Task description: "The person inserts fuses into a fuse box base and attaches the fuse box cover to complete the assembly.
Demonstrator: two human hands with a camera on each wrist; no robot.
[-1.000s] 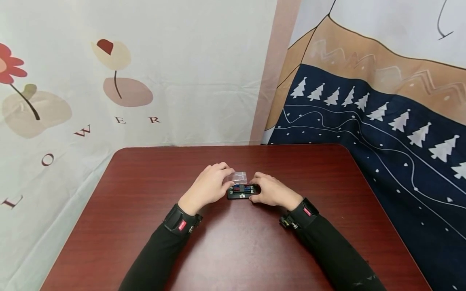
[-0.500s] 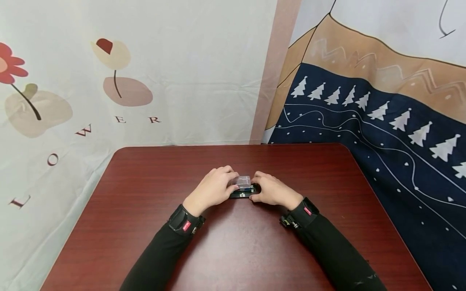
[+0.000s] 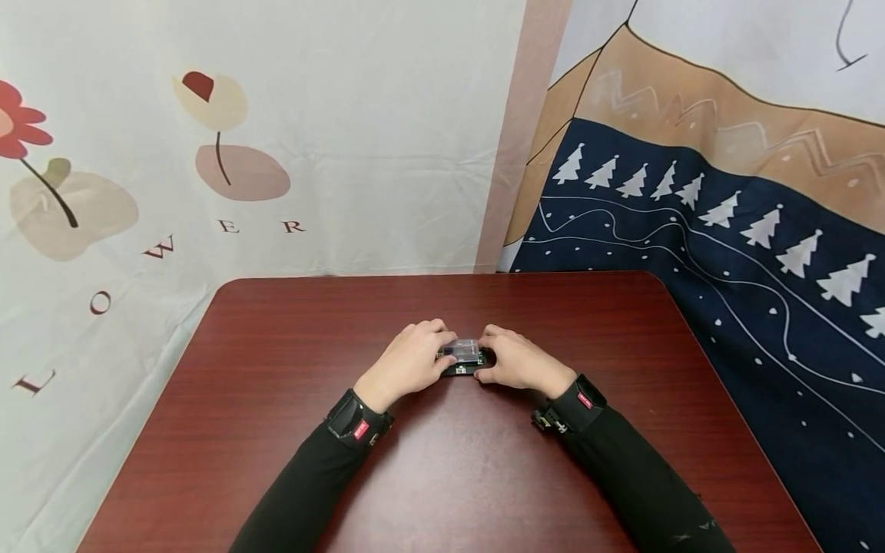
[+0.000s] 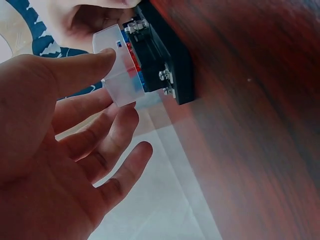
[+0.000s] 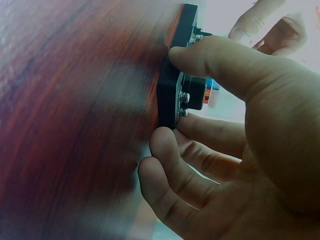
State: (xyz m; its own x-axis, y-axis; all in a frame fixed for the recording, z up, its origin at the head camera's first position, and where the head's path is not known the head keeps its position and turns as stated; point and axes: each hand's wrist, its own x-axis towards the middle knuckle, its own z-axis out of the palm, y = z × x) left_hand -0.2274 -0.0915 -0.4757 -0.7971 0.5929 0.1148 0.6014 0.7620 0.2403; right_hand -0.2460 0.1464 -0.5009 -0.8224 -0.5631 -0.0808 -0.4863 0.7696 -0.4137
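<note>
A black fuse block lies on the table, with red and blue fuses in it and metal screw terminals along its side. My left hand pinches a clear plastic cover between thumb and fingers. That cover sits over the fuses, against the block's raised middle; whether it is seated fully cannot be told. At the other end, my right hand grips the black base, thumb on its near edge and fingers at the far side. The fingers partly hide both ends of the block.
The reddish-brown wooden table spreads around both hands, its far edge a short way behind the block. Behind it hang a pale printed cloth and a dark blue cloth with white trees.
My left hand has brought the clear cover right and down, from behind the fuse block onto its top. The right hand has stayed in place, gripping the base.
</note>
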